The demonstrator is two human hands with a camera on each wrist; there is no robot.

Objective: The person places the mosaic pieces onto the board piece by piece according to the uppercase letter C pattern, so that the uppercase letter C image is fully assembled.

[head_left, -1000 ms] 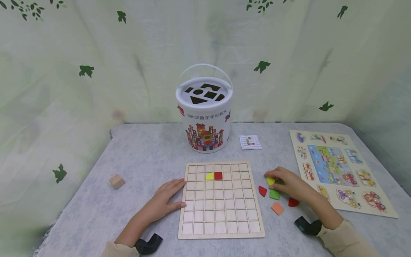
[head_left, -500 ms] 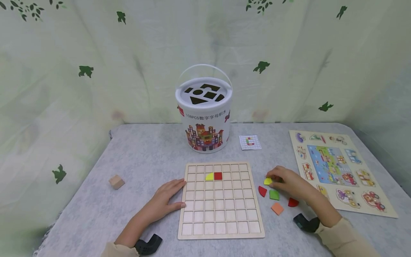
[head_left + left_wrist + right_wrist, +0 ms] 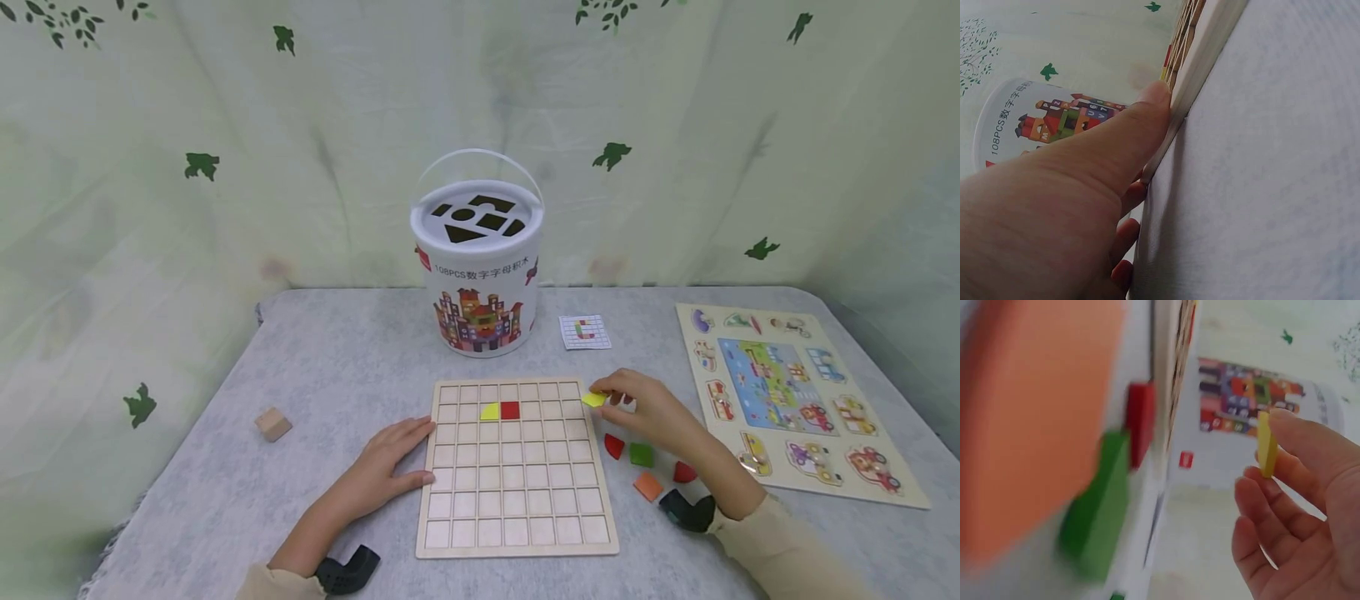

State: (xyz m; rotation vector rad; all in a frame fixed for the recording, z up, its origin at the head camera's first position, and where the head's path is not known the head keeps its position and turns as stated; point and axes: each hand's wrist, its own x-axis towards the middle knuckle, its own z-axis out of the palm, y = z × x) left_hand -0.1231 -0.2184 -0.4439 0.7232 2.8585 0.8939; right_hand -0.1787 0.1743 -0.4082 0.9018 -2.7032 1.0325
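Between thumb and fingertips, my right hand point(image 3: 648, 410) pinches a flat yellow block point(image 3: 594, 399) just over the right edge of the wooden grid board point(image 3: 517, 551). The right wrist view shows that yellow block point(image 3: 1265, 445) held on edge, clear of the table. A yellow quarter-round piece point(image 3: 490, 412) and a red square piece point(image 3: 510, 410) lie side by side in the board's second row. My left hand point(image 3: 390, 462) rests at the board's left edge, fingers extended; in the left wrist view its thumb point(image 3: 1155, 97) touches the rim.
Right of the board lie red quarter-round pieces point(image 3: 613, 447), a green square point(image 3: 641, 454) and an orange square point(image 3: 648, 486). Behind it stand a white bucket point(image 3: 480, 275) and a small pattern card point(image 3: 585, 332). A picture puzzle point(image 3: 795, 400) lies far right, a wooden cube point(image 3: 273, 424) left.
My right hand has picked the yellow block out of the loose pieces and carried it left and away from me to the board's edge. The left hand stays put.
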